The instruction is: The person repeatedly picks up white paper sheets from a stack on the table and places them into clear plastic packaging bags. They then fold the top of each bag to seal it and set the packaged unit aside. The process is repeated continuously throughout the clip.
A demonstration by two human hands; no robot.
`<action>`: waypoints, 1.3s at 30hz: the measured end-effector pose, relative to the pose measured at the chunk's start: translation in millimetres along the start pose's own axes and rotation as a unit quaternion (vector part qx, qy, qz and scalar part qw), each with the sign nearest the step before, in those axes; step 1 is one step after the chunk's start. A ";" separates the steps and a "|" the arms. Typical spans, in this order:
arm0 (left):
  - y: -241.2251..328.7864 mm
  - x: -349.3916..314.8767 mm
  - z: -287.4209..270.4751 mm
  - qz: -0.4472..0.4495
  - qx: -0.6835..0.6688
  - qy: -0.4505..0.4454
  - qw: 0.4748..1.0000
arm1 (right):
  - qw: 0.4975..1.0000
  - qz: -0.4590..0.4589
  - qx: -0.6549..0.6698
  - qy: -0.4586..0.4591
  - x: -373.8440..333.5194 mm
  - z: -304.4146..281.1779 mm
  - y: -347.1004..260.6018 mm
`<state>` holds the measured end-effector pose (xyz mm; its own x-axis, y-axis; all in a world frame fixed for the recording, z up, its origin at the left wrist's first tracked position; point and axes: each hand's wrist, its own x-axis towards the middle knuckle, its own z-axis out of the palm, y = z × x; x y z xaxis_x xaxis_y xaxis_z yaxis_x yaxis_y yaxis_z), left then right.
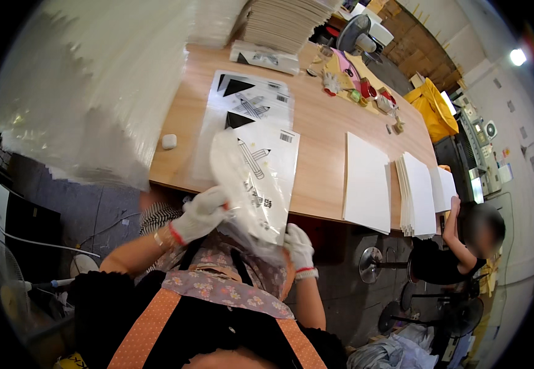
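Jutting over the near edge of the table [322,166], the printed sheet [288,161] has its long axis running forward — left hand [201,215] pinching the clear sleeve [225,165]; right hand [299,249] nearer the sheet's lower-right corner, fingers curled — grip unconfirmed.

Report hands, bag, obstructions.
Left hand gripping pencil-printed plastic bag over table edge. Right hand at lower right corner. No obstruction seen; printed bags beyond.
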<state>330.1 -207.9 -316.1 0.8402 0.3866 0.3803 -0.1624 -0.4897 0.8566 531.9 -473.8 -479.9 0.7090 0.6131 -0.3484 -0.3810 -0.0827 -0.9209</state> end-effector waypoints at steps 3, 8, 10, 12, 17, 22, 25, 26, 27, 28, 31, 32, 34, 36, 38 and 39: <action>59.6 37.6 -18.8 0.116 0.111 -0.023 0.987 | 0.993 -0.017 0.062 -0.095 4.8 74.2 6.1; 148.4 30.2 -99.0 0.180 0.032 -0.085 0.980 | 0.960 -0.244 0.056 -0.128 8.4 184.3 -99.3; 172.3 27.5 -137.1 0.192 0.105 -0.075 0.973 | 0.961 -0.224 0.087 -0.136 6.2 216.7 -188.2; 198.3 26.5 -178.2 0.243 0.289 -0.004 0.926 | 0.920 -0.353 0.038 -0.166 20.4 249.1 -262.9; 244.5 13.6 -309.7 0.129 0.591 0.219 0.765 | 0.846 -0.431 0.071 -0.305 -28.0 375.2 -420.8; 252.6 -39.6 -443.8 -0.082 0.720 0.438 0.531 | 0.707 -0.395 -0.090 -0.579 -31.1 461.4 -449.2; 192.4 -83.3 -460.5 0.013 0.691 0.484 0.537 | 0.663 -0.353 -0.144 -0.645 -39.4 429.7 -461.4; 165.9 -85.7 -426.8 0.074 0.618 0.505 0.598 | 0.684 -0.338 -0.130 -0.634 -30.3 420.4 -449.2; 142.4 -79.4 -379.8 0.161 0.313 0.572 0.741 | 0.701 -0.322 -0.113 -0.626 -21.0 413.7 -435.8; 121.3 -82.1 -341.1 0.213 -0.029 0.576 0.788 | 0.752 -0.331 -0.099 -0.562 -13.4 406.8 -405.9; -16.7 -121.5 -236.5 -0.022 -0.036 0.623 0.781 | 0.782 -0.313 -0.087 -0.531 8.0 343.7 -335.4; -51.5 -120.2 -193.2 -0.090 -0.146 0.529 0.831 | 0.802 -0.319 -0.132 -0.488 21.8 310.0 -311.9; -127.0 -122.2 -104.5 -0.279 -0.297 0.289 0.866 | 0.869 -0.255 -0.142 -0.401 49.5 252.2 -252.2; -122.5 -77.3 -34.0 -0.146 0.037 0.126 0.981 | 0.956 -0.121 -0.045 -0.262 59.1 203.7 -188.8; -126.5 -28.1 -0.5 -0.060 0.175 0.061 0.981 | 0.991 -0.016 0.078 -0.104 60.0 159.3 -122.4; -129.1 -4.0 12.5 -0.051 0.194 0.048 0.978 | 0.989 0.027 0.141 -0.034 56.7 142.6 -96.9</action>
<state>354.3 -156.0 -432.6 0.7861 0.5113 0.3473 0.1438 -0.6977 0.7018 524.4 -319.1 -385.5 0.6458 0.6658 -0.3737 -0.5742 0.1009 -0.8125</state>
